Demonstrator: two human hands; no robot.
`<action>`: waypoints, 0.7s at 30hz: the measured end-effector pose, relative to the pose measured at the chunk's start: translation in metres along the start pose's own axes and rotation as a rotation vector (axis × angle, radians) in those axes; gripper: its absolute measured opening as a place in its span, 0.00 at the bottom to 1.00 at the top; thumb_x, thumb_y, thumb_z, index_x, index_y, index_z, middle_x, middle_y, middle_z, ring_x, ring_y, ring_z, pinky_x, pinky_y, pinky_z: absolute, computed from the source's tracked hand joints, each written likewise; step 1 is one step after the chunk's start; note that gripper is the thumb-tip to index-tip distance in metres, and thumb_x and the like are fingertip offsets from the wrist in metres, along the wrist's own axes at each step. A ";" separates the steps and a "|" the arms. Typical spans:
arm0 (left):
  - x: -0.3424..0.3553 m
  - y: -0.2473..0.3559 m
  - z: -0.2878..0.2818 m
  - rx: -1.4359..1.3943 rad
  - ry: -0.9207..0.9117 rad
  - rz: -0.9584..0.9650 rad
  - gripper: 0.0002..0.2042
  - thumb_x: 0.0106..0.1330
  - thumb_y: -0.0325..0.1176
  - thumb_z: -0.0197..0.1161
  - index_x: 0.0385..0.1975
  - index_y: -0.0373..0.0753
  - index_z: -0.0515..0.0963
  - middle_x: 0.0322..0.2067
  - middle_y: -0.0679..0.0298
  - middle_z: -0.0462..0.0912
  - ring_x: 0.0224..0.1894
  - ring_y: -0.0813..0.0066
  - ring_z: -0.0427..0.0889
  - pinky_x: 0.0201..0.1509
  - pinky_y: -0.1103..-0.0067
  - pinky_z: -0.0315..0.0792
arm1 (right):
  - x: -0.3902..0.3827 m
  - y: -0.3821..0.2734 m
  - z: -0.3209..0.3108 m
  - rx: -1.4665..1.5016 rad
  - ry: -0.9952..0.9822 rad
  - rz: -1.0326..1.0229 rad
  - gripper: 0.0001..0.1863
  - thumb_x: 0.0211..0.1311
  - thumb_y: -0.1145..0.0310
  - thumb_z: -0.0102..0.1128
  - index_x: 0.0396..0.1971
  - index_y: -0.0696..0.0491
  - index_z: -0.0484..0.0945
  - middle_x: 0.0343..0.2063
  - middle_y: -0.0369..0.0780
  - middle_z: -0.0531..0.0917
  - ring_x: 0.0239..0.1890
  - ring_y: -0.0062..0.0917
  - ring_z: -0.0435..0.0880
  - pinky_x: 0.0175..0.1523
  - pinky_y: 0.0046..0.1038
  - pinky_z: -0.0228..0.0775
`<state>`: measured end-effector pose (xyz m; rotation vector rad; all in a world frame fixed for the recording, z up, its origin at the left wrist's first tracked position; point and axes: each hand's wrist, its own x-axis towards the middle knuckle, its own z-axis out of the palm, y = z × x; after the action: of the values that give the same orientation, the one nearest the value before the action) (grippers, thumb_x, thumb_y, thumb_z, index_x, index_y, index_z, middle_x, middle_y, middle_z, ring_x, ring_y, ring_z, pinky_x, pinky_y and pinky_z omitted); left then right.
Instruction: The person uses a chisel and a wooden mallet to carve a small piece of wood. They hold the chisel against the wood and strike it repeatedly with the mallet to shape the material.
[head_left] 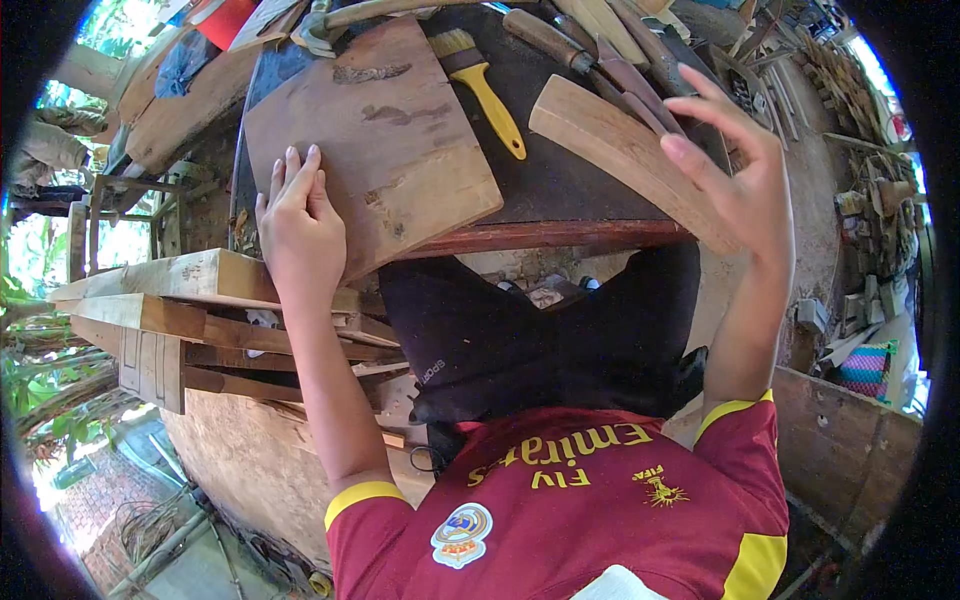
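– Where is the flat brown wooden board (380, 150) placed?
– On the dark tabletop (552, 192), upper left; the left hand (303, 215) is laid on it, unclosed.
– And the right hand (748, 180)?
– Grip spread beside the long tan wooden block (615, 150), upper right; nothing is seen held.

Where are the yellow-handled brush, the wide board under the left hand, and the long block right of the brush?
Yellow-handled brush (486, 95): head view, on its handle.
Wide board (375, 150): head view, middle of its top.
Long block (625, 155): head view, middle of its top.
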<state>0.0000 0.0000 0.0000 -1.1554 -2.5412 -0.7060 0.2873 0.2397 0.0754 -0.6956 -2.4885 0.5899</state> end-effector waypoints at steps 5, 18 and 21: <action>0.004 0.000 -0.004 0.021 0.015 0.008 0.15 0.69 0.35 0.46 0.49 0.41 0.76 0.54 0.53 0.72 0.60 0.56 0.67 0.64 0.61 0.55 | 0.035 -0.021 0.006 -0.037 0.093 -0.035 0.15 0.55 0.63 0.62 0.41 0.55 0.80 0.54 0.45 0.74 0.58 0.30 0.72 0.61 0.32 0.58; 0.001 0.002 -0.001 0.021 0.011 0.016 0.15 0.68 0.35 0.46 0.48 0.40 0.77 0.54 0.52 0.72 0.59 0.55 0.68 0.64 0.61 0.56 | 0.089 -0.030 0.025 -0.222 -0.261 0.158 0.16 0.55 0.61 0.62 0.38 0.57 0.80 0.53 0.49 0.74 0.59 0.37 0.70 0.60 0.32 0.61; 0.001 0.002 -0.001 0.023 0.014 0.020 0.15 0.68 0.34 0.47 0.48 0.40 0.77 0.53 0.51 0.72 0.59 0.54 0.68 0.63 0.61 0.57 | 0.089 -0.037 0.032 -0.103 -0.111 -0.136 0.12 0.47 0.69 0.64 0.29 0.62 0.79 0.26 0.48 0.80 0.29 0.33 0.81 0.36 0.31 0.70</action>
<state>0.0010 0.0012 0.0021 -1.1627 -2.5163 -0.6753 0.1898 0.2525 0.0992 -0.5391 -2.6596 0.4652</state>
